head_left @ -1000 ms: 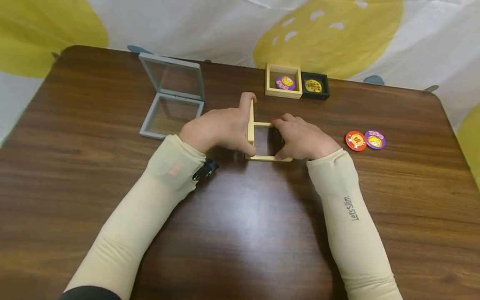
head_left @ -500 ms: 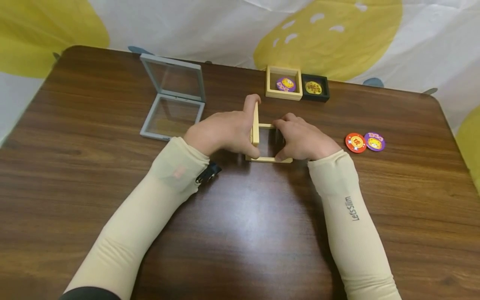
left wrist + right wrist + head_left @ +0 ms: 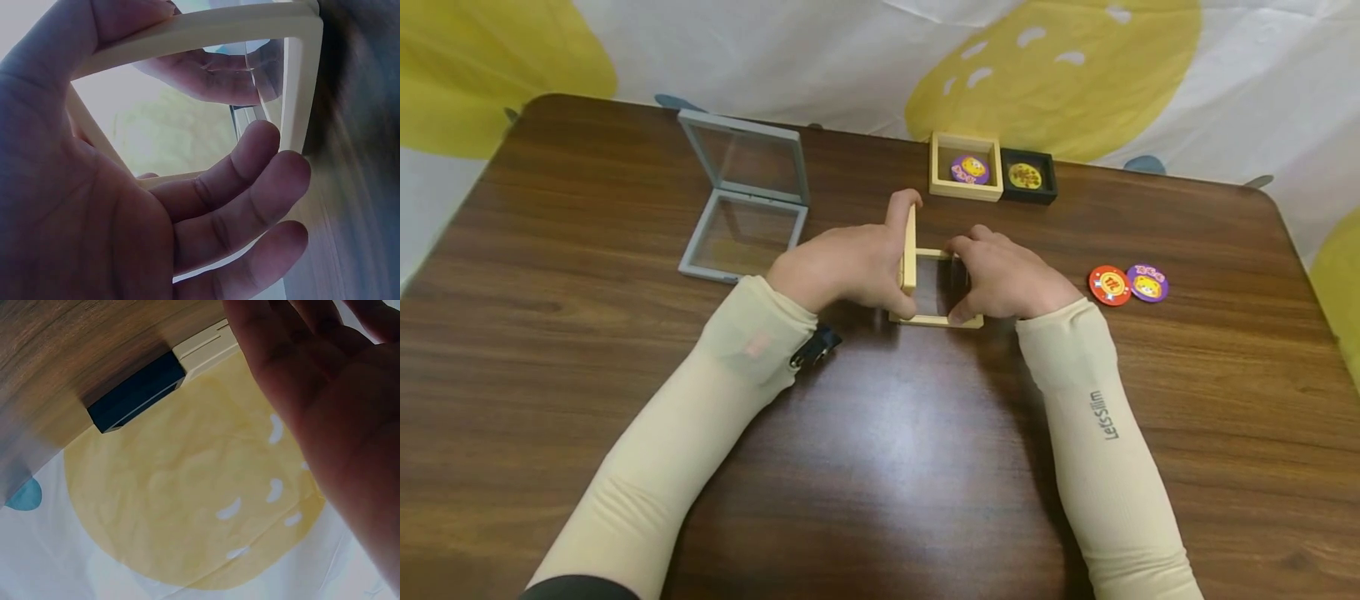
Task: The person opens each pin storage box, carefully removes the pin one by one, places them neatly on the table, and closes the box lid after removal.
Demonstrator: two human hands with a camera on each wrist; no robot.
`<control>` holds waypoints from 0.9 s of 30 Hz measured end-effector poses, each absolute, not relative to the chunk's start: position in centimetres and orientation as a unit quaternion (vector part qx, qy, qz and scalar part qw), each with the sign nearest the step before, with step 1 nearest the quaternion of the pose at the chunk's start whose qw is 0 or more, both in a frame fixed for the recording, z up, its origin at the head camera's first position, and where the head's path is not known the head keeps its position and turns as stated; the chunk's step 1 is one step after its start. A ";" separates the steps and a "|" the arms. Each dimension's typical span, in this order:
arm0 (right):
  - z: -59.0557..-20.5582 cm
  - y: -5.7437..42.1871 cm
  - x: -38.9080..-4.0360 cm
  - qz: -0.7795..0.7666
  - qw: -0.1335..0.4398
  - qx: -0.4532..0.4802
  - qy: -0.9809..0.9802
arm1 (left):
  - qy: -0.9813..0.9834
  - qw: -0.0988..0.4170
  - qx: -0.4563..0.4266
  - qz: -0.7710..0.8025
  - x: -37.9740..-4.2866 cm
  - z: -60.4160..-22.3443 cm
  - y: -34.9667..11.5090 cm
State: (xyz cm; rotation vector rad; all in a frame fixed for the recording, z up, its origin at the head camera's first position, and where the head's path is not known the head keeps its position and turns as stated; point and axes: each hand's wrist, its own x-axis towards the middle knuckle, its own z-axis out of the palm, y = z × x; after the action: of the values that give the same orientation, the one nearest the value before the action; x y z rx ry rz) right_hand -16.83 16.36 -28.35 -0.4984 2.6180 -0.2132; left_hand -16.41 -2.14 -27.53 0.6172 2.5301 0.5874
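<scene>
A small cream-coloured hinged display frame stands open on the table between my hands, with clear film in its halves. My left hand (image 3: 850, 262) grips its raised half (image 3: 910, 262), thumb at the near side and a finger hooked over the top. In the left wrist view that raised half (image 3: 303, 81) leans over the palm, and several fingers curl beneath it. My right hand (image 3: 1011, 271) pinches the lower half (image 3: 936, 321) by its right end, holding it flat on the wood. The right wrist view shows the palm of the right hand (image 3: 325, 406); its fingertips lie out of frame.
Left of the hands, a larger grey display frame (image 3: 700, 237) lies open. Against the curtain stand a cream box (image 3: 966, 192) with a purple round badge (image 3: 970, 169) and a black box (image 3: 1051, 179) with a gold disc. Red (image 3: 1108, 285) and purple (image 3: 1147, 283) discs lie at right.
My left hand has shifted slightly rightward with the raised half of the cream display frame, mostly during the earlier half second. The right hand keeps its hold with hardly any movement.
</scene>
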 end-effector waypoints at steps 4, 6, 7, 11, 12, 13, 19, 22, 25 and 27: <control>-28.3 16.3 -16.7 -0.074 0.233 -0.182 0.952 | 0.921 0.234 0.227 0.212 -16.4 -27.5 -2.2; -28.2 16.3 -16.6 -0.072 0.234 -0.186 0.952 | 0.920 0.237 0.229 0.214 -16.5 -27.5 -2.3; -28.2 16.3 -16.6 -0.070 0.235 -0.188 0.951 | 0.918 0.240 0.229 0.216 -16.5 -27.5 -2.3; -28.1 16.4 -16.5 -0.059 0.239 -0.196 0.949 | 0.914 0.250 0.229 0.221 -16.5 -27.4 -2.3; -28.1 16.4 -16.5 -0.056 0.240 -0.196 0.949 | 0.914 0.252 0.227 0.221 -16.5 -27.4 -2.2; -28.0 16.4 -16.4 -0.053 0.242 -0.195 0.949 | 0.914 0.254 0.225 0.221 -16.5 -27.4 -2.2; -28.1 16.3 -16.3 -0.043 0.246 -0.182 0.951 | 0.913 0.261 0.226 0.216 -16.5 -27.3 -2.2; -28.1 16.1 -16.2 -0.036 0.247 -0.179 0.952 | 0.913 0.258 0.239 0.207 -16.6 -27.2 -2.4; -28.0 15.8 -16.1 -0.027 0.246 -0.174 0.953 | 0.914 0.250 0.254 0.192 -16.8 -27.0 -2.8; -27.9 15.6 -16.0 -0.018 0.244 -0.168 0.955 | 0.914 0.246 0.262 0.189 -16.9 -26.8 -2.9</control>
State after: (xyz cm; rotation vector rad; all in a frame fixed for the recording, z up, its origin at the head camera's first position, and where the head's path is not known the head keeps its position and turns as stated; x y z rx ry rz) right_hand -15.96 15.59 -27.89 -0.4592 2.6075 -0.0502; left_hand -16.92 -2.94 -26.85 0.7158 2.4927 0.5154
